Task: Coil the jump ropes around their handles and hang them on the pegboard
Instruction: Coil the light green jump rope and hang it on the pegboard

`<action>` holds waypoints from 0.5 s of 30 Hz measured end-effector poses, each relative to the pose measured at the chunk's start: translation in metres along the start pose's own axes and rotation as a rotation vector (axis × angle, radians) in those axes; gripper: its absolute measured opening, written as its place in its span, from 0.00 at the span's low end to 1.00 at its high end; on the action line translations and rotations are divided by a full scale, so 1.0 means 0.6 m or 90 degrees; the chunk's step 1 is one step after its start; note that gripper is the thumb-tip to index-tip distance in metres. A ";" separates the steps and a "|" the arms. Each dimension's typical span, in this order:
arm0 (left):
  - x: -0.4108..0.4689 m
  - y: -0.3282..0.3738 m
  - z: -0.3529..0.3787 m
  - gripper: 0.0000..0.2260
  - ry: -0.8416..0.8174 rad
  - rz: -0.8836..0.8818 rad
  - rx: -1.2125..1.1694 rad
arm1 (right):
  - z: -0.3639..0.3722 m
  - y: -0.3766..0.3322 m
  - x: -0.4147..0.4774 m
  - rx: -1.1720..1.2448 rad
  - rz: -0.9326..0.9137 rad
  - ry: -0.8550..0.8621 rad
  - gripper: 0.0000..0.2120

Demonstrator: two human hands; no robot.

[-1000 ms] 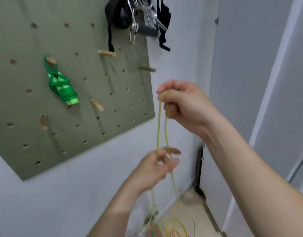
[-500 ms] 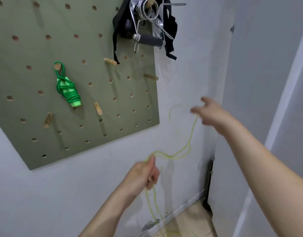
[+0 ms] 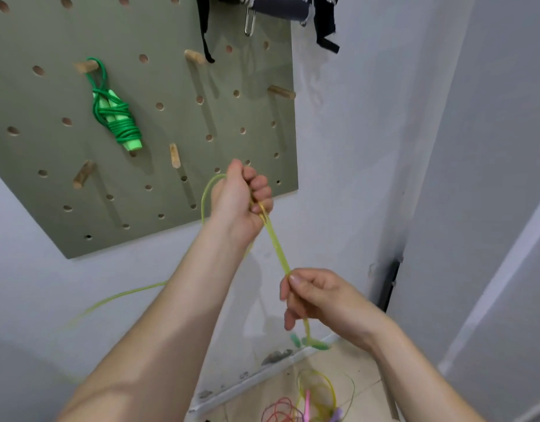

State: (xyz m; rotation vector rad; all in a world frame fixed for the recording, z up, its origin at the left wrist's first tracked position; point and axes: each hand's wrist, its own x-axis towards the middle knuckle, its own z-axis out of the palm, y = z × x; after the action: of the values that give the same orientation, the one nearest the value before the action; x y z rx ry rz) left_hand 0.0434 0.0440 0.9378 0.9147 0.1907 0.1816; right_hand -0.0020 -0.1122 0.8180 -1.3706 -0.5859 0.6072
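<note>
**Yellow rope stretched between both hands**

The left hand (image 3: pixel 241 199) fists around the rope (image 3: pixel 278 248) before the pegboard (image 3: pixel 171 117). The right hand (image 3: pixel 320 300) pinches it lower. The span slants from upper left to lower right. It looks light, limp and slick, so it is best gripped near the blurred handles (image 3: pixel 311 342).

Single view: head cam, wide-angle, worn at head height. Faces fwd and a bit down into a wall corner, rolled so the pegboard (image 3: pixel 177 80) sits skewed upper left, its top cut by the frame edge. Close range: both forearms enter from the bottom, left hand (image 3: pixel 238 202) approx. centre, right hand (image 3: pixel 317 296) lower right, yellow jump rope (image 3: pixel 278 251) between them mid-frame. Floor (image 3: pixel 369 400) strip at bottom centre.
</note>
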 end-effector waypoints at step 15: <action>-0.149 -0.223 -0.230 0.15 -0.391 -0.247 0.520 | -0.008 -0.043 0.099 0.575 0.064 0.328 0.17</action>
State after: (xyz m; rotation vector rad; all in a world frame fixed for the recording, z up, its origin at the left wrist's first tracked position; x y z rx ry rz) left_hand -0.0664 0.0488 0.7568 1.6702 -0.1509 -0.5792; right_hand 0.0451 -0.0766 0.8446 -0.6423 0.1845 0.4758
